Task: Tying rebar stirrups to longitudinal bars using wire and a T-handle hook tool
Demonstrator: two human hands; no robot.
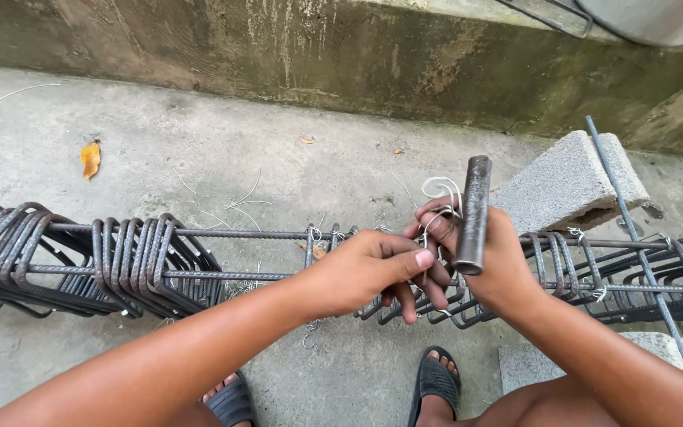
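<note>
Two hands at mid-length of a long rebar cage (199, 273) lying across the concrete floor (120, 142), parallel to the stained wall (318, 55) along the floor's far edge. Right end of cage propped near a grey concrete block (571, 178) at the floor's right side; second block (658, 352) near the front right corner.

Cage look: dark, ribbed long bars, rust-brown in spots. Stirrups (132, 265) bunched tight at the left, not yet spaced; a few already tied with pale wire toward the right. One loose thin rod (634, 237) leaning diagonally over the right end.

Left hand (365, 273) — fingers curled and pressed together, gripping the bar-and-stirrup crossing, thumb flat on top. Right hand (492, 261) closed around a short dark steel pipe (473, 213), held upright, upper end free. Loop of pale tie wire (440, 190) caught at the right fingertips, just beside the pipe.

Judgement on doing this tie well:
- keep stirrup square to the long bar before tightening
- hold crossing firm with left, no slip
- wire snug round both bars, twist even — over-twist likely snaps thin wire
- mind fingers near cut wire ends

Small stuff: wire offcuts (239, 198) scattered on floor behind the cage, a dry orange leaf (90, 158) toward the far left corner, sandalled feet (435, 379) at the front edge.
</note>
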